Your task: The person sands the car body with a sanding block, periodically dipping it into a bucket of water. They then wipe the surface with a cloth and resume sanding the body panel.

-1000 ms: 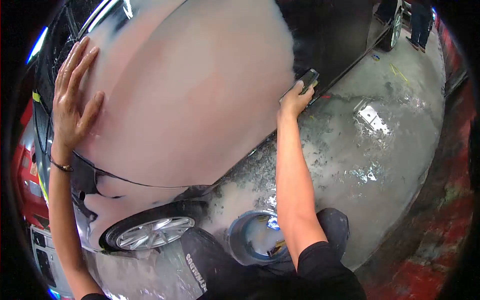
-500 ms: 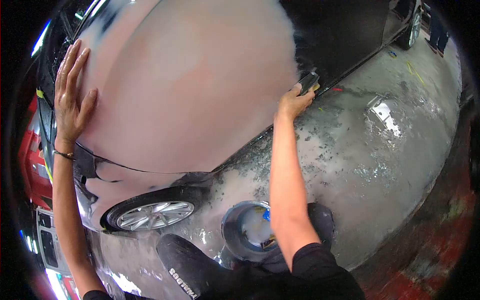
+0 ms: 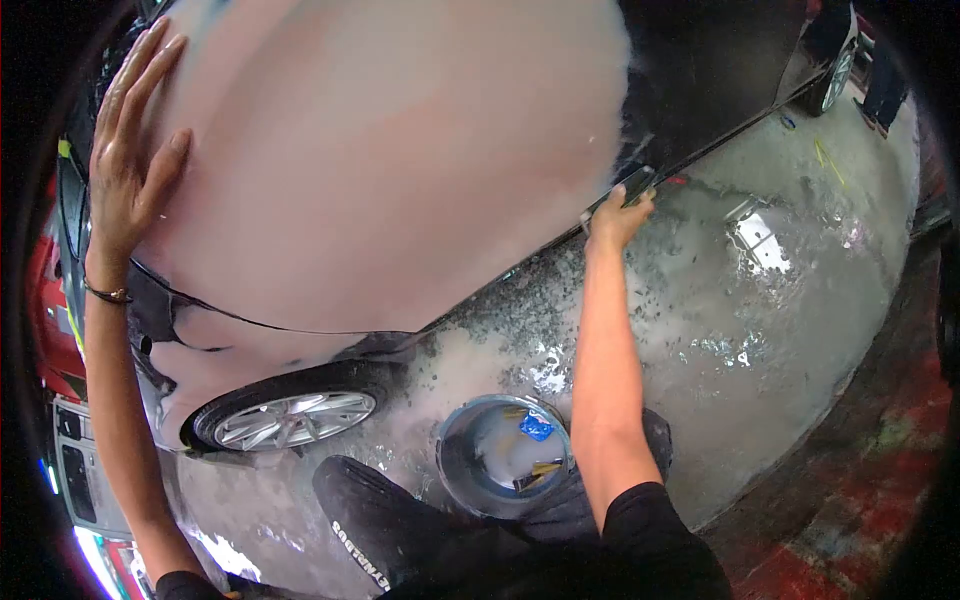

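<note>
A car panel (image 3: 400, 170) coated in wet, milky pinkish film fills the upper middle, with bare black paint (image 3: 700, 75) to its right. My left hand (image 3: 135, 150) lies on the panel's left edge, fingers extended and thumb apart, holding nothing. At the panel's lower right edge, my right hand (image 3: 622, 215) grips a dark sanding block (image 3: 637, 184) against the surface, partly hidden by the fingers. A dark bracelet (image 3: 108, 294) circles my left wrist.
A bucket (image 3: 452, 450) of cloudy water stands by my knees, holding a blue item (image 3: 536, 427) and brushlike pieces. The car's wheel (image 3: 295, 420) is at lower left. Wet floor (image 3: 720, 400) lies right. Another person's legs (image 3: 883, 90) show at upper right.
My right hand has moved slightly right with the block along the panel's edge. My left hand appears higher and farther left in view. More of the bucket shows.
</note>
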Motion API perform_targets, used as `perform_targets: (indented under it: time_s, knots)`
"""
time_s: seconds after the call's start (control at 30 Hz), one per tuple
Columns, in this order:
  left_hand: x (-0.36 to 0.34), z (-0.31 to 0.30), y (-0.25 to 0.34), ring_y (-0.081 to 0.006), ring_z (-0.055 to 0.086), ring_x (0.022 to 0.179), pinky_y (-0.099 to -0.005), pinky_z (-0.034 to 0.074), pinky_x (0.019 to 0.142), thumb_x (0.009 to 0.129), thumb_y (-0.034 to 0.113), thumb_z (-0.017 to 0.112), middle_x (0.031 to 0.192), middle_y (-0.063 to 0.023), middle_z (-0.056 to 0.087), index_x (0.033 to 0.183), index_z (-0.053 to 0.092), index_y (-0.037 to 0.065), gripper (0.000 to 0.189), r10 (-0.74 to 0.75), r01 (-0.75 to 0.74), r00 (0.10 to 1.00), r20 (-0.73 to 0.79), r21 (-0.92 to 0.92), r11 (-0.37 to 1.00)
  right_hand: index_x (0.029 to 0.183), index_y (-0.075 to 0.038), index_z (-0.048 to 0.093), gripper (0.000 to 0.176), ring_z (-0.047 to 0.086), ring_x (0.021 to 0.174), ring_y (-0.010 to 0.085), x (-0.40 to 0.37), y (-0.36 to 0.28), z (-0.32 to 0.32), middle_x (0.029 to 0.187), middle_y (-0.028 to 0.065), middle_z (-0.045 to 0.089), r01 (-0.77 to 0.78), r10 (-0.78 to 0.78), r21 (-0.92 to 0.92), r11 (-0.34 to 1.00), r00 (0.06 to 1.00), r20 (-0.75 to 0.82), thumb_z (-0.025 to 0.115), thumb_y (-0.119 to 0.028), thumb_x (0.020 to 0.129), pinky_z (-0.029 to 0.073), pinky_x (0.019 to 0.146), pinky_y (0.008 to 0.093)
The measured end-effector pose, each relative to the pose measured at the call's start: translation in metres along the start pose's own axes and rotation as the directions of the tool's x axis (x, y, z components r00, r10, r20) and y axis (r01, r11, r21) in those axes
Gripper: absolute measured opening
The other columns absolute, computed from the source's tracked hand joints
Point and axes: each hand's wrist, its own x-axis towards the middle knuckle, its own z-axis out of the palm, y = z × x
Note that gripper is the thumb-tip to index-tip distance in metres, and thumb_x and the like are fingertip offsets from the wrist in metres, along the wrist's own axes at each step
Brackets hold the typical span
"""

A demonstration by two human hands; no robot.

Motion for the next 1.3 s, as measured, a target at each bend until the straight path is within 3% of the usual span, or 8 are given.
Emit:
perform_targets:
  time_s: [0.23, 0.37, 0.5, 0.67, 0.83, 0.97, 1.1, 1.3]
  knots:
    - [0.001, -0.001, 0.005, -0.0332, 0.039, 0.163, -0.0512, 0.029, 0.135, 0.102, 0.041, 0.066, 0.174, -0.0117, 0.045, 0.163, 0.055, 0.02, 0.065, -0.03, 0.03, 0.999, -0.025, -0.021, 0.999, 0.163, 0.009, 0.037, 0.066, 0.04, 0.15, 0.0499, -0.287, 0.003, 0.025, 0.154, 0.0348, 0.049, 0.136, -0.132, -0.025, 0.99, 0.984, 0.12, 0.06, -0.024, 0.11, 0.025, 0.127, 0.0611]
    - [0.001, -0.001, 0.007, -0.0319, 0.039, 0.163, -0.051, 0.028, 0.135, 0.101, 0.043, 0.066, 0.174, -0.0106, 0.045, 0.164, 0.055, 0.022, 0.067, -0.029, 0.029, 0.999, -0.019, 0.007, 1.0, 0.161, 0.009, 0.04, 0.067, 0.043, 0.147, 0.0488, -0.214, 0.025, 0.026, 0.153, 0.0332, 0.051, 0.279, -0.279, 0.032, 0.96, 0.96, -0.01, 0.065, -0.022, 0.107, 0.029, 0.125, 0.0607]
    - [0.0, -0.001, 0.002, -0.0343, 0.038, 0.163, -0.0514, 0.028, 0.135, 0.105, 0.045, 0.061, 0.174, -0.0131, 0.045, 0.164, 0.054, 0.018, 0.066, 0.002, -0.002, 1.0, -0.024, 0.003, 1.0, 0.161, 0.011, 0.034, 0.068, 0.046, 0.147, 0.0481, -0.048, 0.035, 0.0, 0.158, 0.0363, 0.044, 0.042, -0.04, -0.034, 0.999, 0.997, 0.073, 0.065, -0.018, 0.107, 0.035, 0.126, 0.0522]
    - [-0.001, 0.0, 0.002, -0.0349, 0.038, 0.163, -0.052, 0.028, 0.134, 0.106, 0.043, 0.06, 0.174, -0.0139, 0.045, 0.164, 0.055, 0.017, 0.064, 0.012, -0.011, 0.999, -0.039, 0.02, 1.0, 0.153, 0.01, 0.04, 0.059, 0.051, 0.139, 0.0465, -0.154, 0.033, 0.028, 0.146, 0.0324, 0.051, 0.218, -0.225, -0.116, 0.969, 0.973, -0.052, 0.065, -0.018, 0.108, 0.038, 0.121, 0.0531]
    - [0.0, -0.005, 0.006, -0.0353, 0.038, 0.163, -0.0524, 0.026, 0.135, 0.103, 0.04, 0.06, 0.175, -0.0129, 0.044, 0.163, 0.055, 0.017, 0.064, -0.015, 0.016, 0.999, -0.036, 0.021, 1.0, 0.157, 0.009, 0.038, 0.062, 0.043, 0.152, 0.0459, -0.255, -0.01, 0.028, 0.16, 0.0344, 0.044, -0.058, 0.05, 0.057, 0.997, 0.989, 0.138, 0.065, -0.019, 0.109, 0.032, 0.128, 0.0523]
    - [0.0, -0.004, 0.009, -0.0359, 0.038, 0.163, -0.0522, 0.026, 0.135, 0.102, 0.048, 0.06, 0.175, -0.0126, 0.044, 0.163, 0.056, 0.018, 0.068, -0.036, 0.038, 0.998, -0.046, 0.053, 0.998, 0.159, 0.007, 0.038, 0.06, 0.055, 0.138, 0.0383, -0.095, 0.013, 0.034, 0.145, 0.0265, 0.056, 0.0, 0.002, 0.021, 1.0, 0.997, -0.077, 0.063, -0.018, 0.11, 0.039, 0.122, 0.0519]
    - [0.001, -0.007, 0.012, -0.035, 0.037, 0.163, -0.0545, 0.026, 0.135, 0.102, 0.049, 0.06, 0.175, -0.0117, 0.044, 0.162, 0.056, 0.02, 0.067, -0.068, 0.068, 0.995, -0.072, 0.0, 0.998, 0.165, 0.008, 0.032, 0.063, 0.044, 0.154, 0.0387, -0.064, -0.04, 0.024, 0.163, 0.031, 0.044, -0.321, 0.294, 0.408, 0.855, 0.947, 0.128, 0.056, -0.018, 0.113, 0.034, 0.128, 0.0515]
    - [-0.01, 0.002, 0.005, -0.0336, 0.038, 0.163, -0.0546, 0.025, 0.135, 0.102, 0.047, 0.061, 0.175, -0.01, 0.044, 0.163, 0.055, 0.022, 0.066, -0.078, 0.081, 0.994, -0.07, 0.045, 0.996, 0.165, 0.008, 0.032, 0.062, 0.047, 0.15, 0.0432, -0.239, -0.114, 0.045, 0.16, 0.0338, 0.046, 0.363, -0.36, 0.089, 0.927, 0.931, -0.056, 0.055, -0.02, 0.114, 0.037, 0.125, 0.053]
